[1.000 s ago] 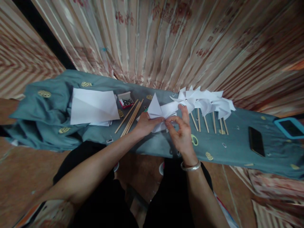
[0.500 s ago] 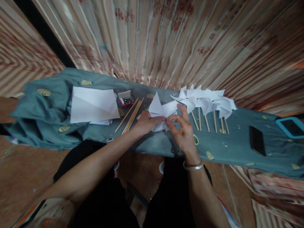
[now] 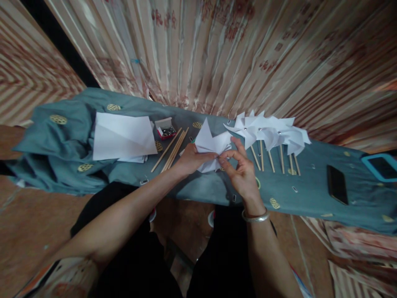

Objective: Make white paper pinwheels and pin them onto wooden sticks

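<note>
A white paper pinwheel (image 3: 204, 134) with folded blades is held between both hands above the cloth. My left hand (image 3: 190, 159) grips it from the left, thumb pressed toward the centre. My right hand (image 3: 242, 167), with a bangle on the wrist, pinches the paper near its middle with thumb and forefinger. Whether a pin sits between those fingertips I cannot make out. To the left lie several wooden sticks (image 3: 175, 150) and a small open box of metal pins (image 3: 166, 129). Finished-looking pinwheels (image 3: 269, 131) on sticks overlap in a row to the right.
A stack of white paper sheets (image 3: 124, 136) lies at the left on the grey-green cloth (image 3: 211, 190). At the right are a dark phone (image 3: 337, 184) and a blue-framed object (image 3: 380, 167). A green ring (image 3: 257, 183) lies beside my right hand. Curtains (image 3: 198, 54) hang behind.
My right hand has shifted very slightly to the right, its fingers still at the pinwheel's centre. My left hand keeps its hold; the view has moved a little.
</note>
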`<action>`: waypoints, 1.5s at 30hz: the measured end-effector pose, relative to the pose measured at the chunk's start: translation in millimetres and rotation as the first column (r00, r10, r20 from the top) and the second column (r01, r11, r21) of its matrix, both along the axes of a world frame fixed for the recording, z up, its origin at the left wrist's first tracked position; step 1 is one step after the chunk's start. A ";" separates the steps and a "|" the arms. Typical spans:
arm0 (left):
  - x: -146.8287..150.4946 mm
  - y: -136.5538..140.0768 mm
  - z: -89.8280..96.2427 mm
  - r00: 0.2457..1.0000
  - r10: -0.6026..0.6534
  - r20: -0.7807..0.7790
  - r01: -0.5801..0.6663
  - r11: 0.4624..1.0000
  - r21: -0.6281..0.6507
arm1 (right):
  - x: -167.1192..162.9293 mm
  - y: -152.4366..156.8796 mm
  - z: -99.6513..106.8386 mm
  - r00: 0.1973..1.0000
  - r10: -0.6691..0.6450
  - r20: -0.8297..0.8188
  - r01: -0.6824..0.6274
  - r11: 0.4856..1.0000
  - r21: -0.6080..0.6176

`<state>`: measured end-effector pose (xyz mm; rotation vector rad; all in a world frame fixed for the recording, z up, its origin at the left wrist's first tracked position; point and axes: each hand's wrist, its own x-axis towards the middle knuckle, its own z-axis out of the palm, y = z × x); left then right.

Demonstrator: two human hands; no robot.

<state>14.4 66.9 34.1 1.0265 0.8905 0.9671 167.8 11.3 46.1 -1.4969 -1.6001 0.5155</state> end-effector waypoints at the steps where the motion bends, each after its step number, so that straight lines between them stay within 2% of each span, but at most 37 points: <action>1: 0.2 -0.4 0.6 1.000 0.002 -0.009 -0.002 1.000 -0.001 | -0.2 -0.1 0.1 1.000 -0.001 -0.004 0.001 1.000 0.001; 6: 1.6 -2.3 3.3 0.998 0.028 -0.055 -0.028 1.000 0.006 | -0.9 -0.5 0.8 1.000 -0.001 -0.024 0.001 1.000 -0.003; 17: 1.1 -1.7 4.9 0.998 0.019 -0.053 -0.020 1.000 -0.019 | 0.1 0.2 -0.3 1.000 0.015 -0.021 -0.015 1.000 -0.013; 30: 0.7 -0.3 0.7 0.999 -0.023 -0.024 0.023 1.000 -0.020 | 0.9 0.4 -1.6 0.997 0.020 -0.073 -0.024 0.998 -0.049; 45: 0.9 1.0 -3.5 0.998 -0.065 0.006 0.065 0.998 0.017 | -1.5 0.1 -3.0 0.993 -0.030 -0.111 0.024 0.998 -0.056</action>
